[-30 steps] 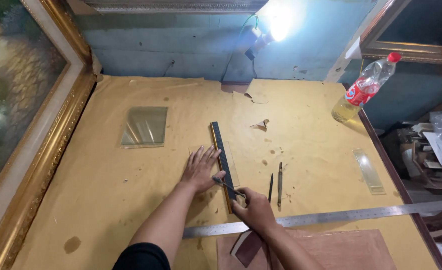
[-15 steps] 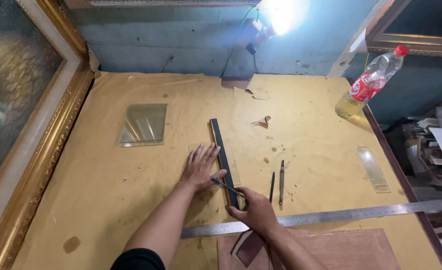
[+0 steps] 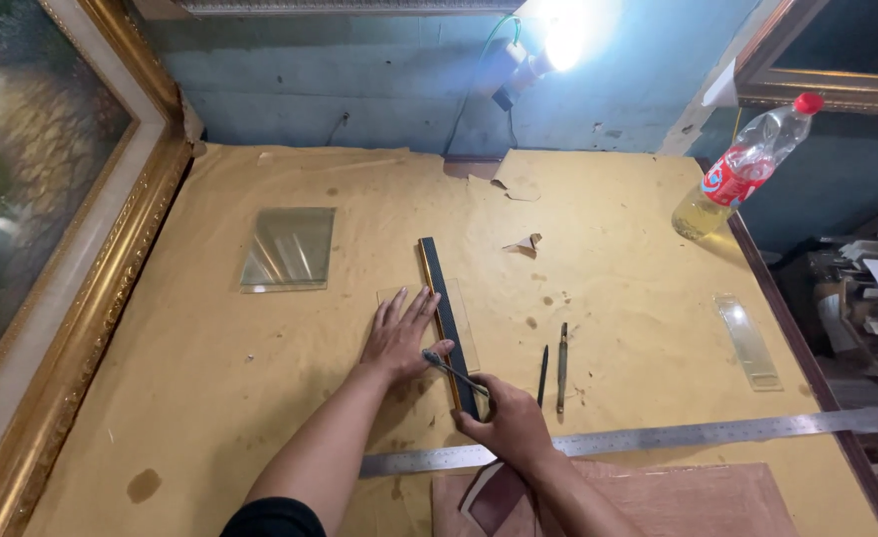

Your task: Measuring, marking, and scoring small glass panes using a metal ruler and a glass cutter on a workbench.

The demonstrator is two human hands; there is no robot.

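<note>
My left hand [image 3: 400,336] lies flat with fingers spread on a small clear glass pane [image 3: 464,328] and against a dark straightedge with a gold edge [image 3: 444,308], which rests across the pane on the tan-covered table [image 3: 210,418]. My right hand [image 3: 506,426] grips a thin metal glass cutter [image 3: 451,370]; its tip sits beside the straightedge near my left thumb.
Stacked glass squares [image 3: 288,249] lie at the left, two slim tools [image 3: 552,366] right of the straightedge, a long steel ruler [image 3: 678,435] across the front, a wooden board [image 3: 658,497] below it. A glass strip [image 3: 747,340] and a plastic bottle [image 3: 742,171] are at the right, a gilt picture frame [image 3: 91,288] left.
My hands and the cutter hold about the same place on the straightedge; the cutter tip sits slightly nearer the left thumb. The view has shifted a little.
</note>
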